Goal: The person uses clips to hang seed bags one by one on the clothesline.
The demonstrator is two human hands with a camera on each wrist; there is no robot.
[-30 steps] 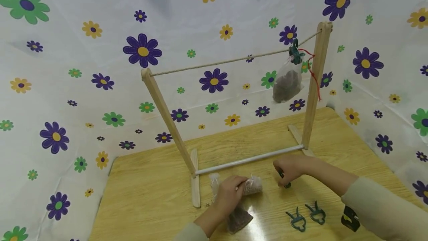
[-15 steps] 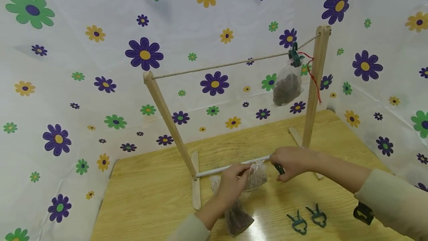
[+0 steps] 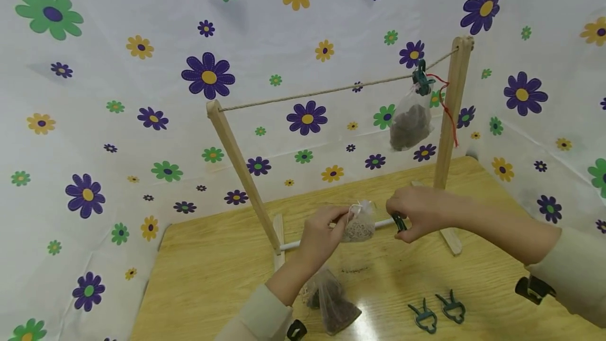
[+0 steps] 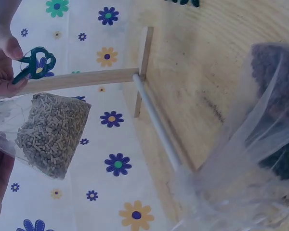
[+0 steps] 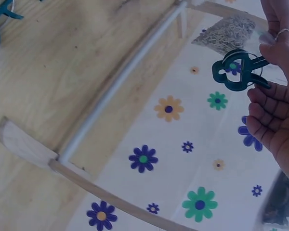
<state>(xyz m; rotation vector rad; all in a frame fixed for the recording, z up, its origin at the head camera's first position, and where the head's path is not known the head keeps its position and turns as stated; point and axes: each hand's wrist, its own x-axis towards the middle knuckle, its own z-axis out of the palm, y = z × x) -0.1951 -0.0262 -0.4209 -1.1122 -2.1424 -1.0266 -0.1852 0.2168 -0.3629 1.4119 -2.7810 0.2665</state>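
My left hand (image 3: 322, 236) holds a small sheer drawstring pouch (image 3: 359, 227) by its gathered top, above the table. Pale grey pellets fill the pouch's lower part in the left wrist view. To its right, my right hand (image 3: 421, 210) pinches a green plastic spring clip (image 3: 400, 222) by its handles, between thumb and fingers. The clip's rounded jaws point away from the palm in the right wrist view. Another sheer pouch (image 3: 409, 126) with dark contents hangs from the rope (image 3: 312, 90), held near its right end by a green clip (image 3: 421, 80).
Wooden posts (image 3: 243, 178) and a white bottom rod (image 3: 384, 222) make up the rope's frame. Dark-filled pouches (image 3: 338, 309) lie at the front, near two green clips (image 3: 423, 319). A red cord (image 3: 447, 107) dangles by the right post. Flowered sheeting (image 3: 265, 25) surrounds the table.
Both hands have risen from the table toward the frame. The pellet pouch has lifted off the tabletop in my left hand, and the clip has come up in my right.
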